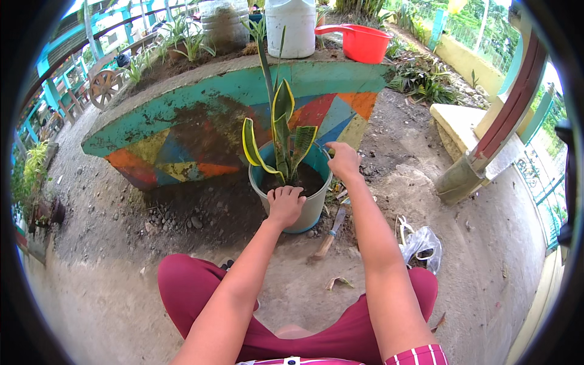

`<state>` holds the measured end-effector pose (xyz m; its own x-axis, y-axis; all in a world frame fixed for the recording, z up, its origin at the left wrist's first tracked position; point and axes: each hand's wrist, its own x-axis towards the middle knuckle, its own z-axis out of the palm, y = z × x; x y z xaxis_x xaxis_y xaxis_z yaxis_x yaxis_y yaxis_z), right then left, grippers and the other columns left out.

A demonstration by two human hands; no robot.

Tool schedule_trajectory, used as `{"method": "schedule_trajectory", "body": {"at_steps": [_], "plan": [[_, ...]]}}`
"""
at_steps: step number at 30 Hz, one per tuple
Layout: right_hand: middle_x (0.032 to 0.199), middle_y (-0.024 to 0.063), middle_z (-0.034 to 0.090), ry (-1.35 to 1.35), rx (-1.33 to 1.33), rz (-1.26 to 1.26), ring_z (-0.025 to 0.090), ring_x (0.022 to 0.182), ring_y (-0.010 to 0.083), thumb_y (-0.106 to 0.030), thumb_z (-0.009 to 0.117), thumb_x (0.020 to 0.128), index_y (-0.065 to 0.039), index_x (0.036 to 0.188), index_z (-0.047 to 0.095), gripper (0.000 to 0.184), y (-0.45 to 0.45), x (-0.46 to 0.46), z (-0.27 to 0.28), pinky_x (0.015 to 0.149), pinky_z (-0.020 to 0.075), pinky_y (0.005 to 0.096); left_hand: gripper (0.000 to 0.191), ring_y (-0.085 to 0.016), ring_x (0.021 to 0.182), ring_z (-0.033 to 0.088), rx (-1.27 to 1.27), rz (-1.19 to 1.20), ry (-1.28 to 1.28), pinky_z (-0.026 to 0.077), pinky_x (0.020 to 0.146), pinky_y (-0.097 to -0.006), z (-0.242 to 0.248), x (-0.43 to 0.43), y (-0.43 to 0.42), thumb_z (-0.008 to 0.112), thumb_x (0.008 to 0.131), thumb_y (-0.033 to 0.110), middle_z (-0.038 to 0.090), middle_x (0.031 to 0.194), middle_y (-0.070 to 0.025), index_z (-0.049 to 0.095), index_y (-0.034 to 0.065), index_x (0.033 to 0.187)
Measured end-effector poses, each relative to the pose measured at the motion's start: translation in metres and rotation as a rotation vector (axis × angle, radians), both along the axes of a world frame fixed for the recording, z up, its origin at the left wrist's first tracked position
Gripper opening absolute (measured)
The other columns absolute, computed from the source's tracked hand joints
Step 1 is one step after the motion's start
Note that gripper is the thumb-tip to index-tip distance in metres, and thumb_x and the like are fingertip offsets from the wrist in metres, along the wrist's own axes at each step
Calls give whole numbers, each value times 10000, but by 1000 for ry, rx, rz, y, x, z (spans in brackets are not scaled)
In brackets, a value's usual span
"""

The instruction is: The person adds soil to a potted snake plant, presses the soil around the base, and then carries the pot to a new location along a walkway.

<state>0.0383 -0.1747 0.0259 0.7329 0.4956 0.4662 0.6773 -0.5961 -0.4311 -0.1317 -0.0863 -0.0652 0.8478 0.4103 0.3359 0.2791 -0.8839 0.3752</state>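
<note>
A snake plant (284, 132) with yellow-edged leaves stands upright in dark soil (311, 180) inside a round plastic pot (299, 221), pale outside and blue-green inside. My left hand (286, 206) lies over the pot's near rim, fingers spread toward the soil, nothing visible in it. At the right side of the rim is my right hand (344, 160), its index finger stretched leftward; its other fingers are partly hidden, so their hold on the rim is unclear. Just right of the pot, a wooden-handled knife (336, 222) rests on the ground, partly dirty.
Behind the pot rises a painted concrete planter (191, 137). A red plastic dipper (366, 45) and a white plastic container (290, 29) stand on it. A clear plastic bag (424, 248) lies near my right knee. Farther right is a concrete-footed post (461, 180).
</note>
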Motion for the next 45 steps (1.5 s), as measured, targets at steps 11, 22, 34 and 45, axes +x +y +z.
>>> {"method": "schedule_trajectory", "body": {"at_steps": [11, 22, 34, 45], "plan": [[875, 149, 682, 178, -100, -202, 649, 883, 301, -488, 455, 894, -151, 912, 715, 426, -88, 10, 47, 967, 337, 493, 509, -278, 1310, 304, 220, -356, -6, 177, 1024, -560, 95, 50, -57, 656, 793, 227, 419, 1291, -85, 471, 159, 1262], [906, 150, 679, 274, 305, -234, 650, 888, 282, -78, 590, 749, -57, 1007, 675, 272, -142, 44, 17, 802, 506, 382, 651, -332, 1398, 113, 380, -413, 283, 55, 1067, -612, 150, 77, -97, 605, 827, 406, 226, 1472, -155, 379, 128, 1370], [822, 98, 678, 352, 172, -426, 654, 779, 241, -261, 602, 835, -135, 1015, 680, 233, -184, 46, 12, 719, 494, 386, 735, -325, 1390, 143, 4, -369, 300, 134, 1045, -641, 101, 161, -141, 718, 756, 249, 223, 1479, -129, 340, 128, 1376], [911, 77, 685, 395, -33, -330, 643, 817, 203, -366, 610, 817, -136, 985, 696, 298, -300, 61, -7, 774, 441, 429, 562, -285, 1344, 280, -124, -534, 238, 188, 1044, -622, 78, 189, -190, 680, 782, 243, 378, 1389, -104, 455, 108, 1279]]}}
